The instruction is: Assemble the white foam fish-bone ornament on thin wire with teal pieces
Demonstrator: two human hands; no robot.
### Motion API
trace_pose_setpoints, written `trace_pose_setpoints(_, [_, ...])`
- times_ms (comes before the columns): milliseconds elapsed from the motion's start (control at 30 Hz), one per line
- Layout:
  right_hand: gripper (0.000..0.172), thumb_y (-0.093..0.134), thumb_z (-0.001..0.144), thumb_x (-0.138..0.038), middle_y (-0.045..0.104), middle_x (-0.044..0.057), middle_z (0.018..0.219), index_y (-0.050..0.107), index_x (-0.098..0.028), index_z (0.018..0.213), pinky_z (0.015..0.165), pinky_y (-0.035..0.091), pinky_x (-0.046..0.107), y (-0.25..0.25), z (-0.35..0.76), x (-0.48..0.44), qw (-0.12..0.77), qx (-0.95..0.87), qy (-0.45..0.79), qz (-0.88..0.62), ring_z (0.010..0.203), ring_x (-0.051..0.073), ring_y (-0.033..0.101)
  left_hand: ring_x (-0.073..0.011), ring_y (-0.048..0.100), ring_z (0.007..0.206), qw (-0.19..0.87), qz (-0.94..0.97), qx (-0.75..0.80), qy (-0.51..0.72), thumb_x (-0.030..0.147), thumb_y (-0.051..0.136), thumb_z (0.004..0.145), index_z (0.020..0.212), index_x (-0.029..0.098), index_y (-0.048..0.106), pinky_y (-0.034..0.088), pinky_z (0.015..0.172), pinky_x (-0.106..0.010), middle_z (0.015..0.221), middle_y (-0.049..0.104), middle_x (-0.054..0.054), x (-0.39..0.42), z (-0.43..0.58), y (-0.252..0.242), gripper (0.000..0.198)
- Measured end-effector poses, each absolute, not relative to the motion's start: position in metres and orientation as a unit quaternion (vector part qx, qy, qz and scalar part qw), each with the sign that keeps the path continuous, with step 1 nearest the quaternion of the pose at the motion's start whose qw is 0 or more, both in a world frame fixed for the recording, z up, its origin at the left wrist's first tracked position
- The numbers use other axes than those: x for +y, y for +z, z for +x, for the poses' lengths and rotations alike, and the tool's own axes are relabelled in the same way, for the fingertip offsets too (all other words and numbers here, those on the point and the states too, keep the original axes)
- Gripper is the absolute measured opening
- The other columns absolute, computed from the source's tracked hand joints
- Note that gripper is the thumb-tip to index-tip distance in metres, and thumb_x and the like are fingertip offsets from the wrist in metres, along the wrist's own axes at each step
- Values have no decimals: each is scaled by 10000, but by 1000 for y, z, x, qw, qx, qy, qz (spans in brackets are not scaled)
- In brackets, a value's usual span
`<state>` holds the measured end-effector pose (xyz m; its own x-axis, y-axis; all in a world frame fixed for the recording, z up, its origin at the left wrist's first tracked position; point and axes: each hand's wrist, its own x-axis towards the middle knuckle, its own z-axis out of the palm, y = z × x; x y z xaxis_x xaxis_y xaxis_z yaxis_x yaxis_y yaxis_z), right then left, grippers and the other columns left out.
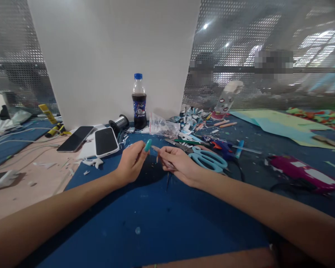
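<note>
My left hand (133, 160) is closed, its thumb pressed against the curled fingers. A glossy teal oval (147, 145) shows at the thumb tip; whether it is a long nail or a small held piece is unclear. Close to its right, my right hand (180, 163) is also closed, with fingertips pinched and shiny long nails showing. A thin dark pointed thing (168, 181) sticks out below the right fingers, too small to name. The fingertips of both hands nearly meet above the blue tabletop (156, 223). Just beyond the right hand lie light-blue-handled scissors (209, 159).
A Pepsi bottle (139, 108) stands behind the hands beside a wire spool (119, 123) and a clear plastic bag (163, 128). Two phones, one white-edged (106, 142), lie left. Scraps (192, 119), a blue glue gun (225, 147) and a magenta device (304, 173) occupy the right.
</note>
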<state>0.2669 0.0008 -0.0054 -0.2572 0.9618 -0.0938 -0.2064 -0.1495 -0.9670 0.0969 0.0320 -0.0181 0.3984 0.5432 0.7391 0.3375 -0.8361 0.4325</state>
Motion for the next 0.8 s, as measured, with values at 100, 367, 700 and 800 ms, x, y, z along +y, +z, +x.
trace_pose_setpoints(100, [324, 703, 690, -396, 328, -89, 415, 514, -163, 571, 423, 160, 213, -5, 266, 0, 468, -470, 617, -423, 397, 43, 232, -104, 442, 568, 132, 840, 276, 448, 331, 364, 921, 761, 172, 473, 363, 547, -234, 640, 484, 13, 32, 96, -18, 250])
trace_pose_setpoints(367, [311, 608, 750, -399, 310, -105, 413, 441, -186, 598, 415, 163, 217, -8, 266, -1, 470, -506, 570, -446, 372, 38, 196, -102, 438, 562, 65, 893, 256, 364, 236, 340, 931, 699, 171, 454, 356, 534, -222, 634, 488, 8, 33, 101, -21, 266])
trace_pose_setpoints(700, [262, 563, 793, -430, 566, 98, 875, 549, -174, 846, 753, 407, 343, 24, 287, -2, 326, -710, 135, -609, 856, 220, 522, -107, 436, 528, 1, 898, 272, 347, 145, 317, 890, 720, 185, 429, 340, 511, -211, 615, 475, 17, 32, 101, -21, 208])
trace_pose_setpoints(800, [356, 534, 800, -430, 554, 207, 1022, 574, -112, 954, 845, 398, 445, 44, 323, -1, 202, -652, 6, -731, 1039, 342, 489, -107, 442, 527, -7, 904, 261, 339, 153, 326, 892, 705, 184, 429, 344, 511, -208, 609, 473, 16, 30, 102, -19, 215])
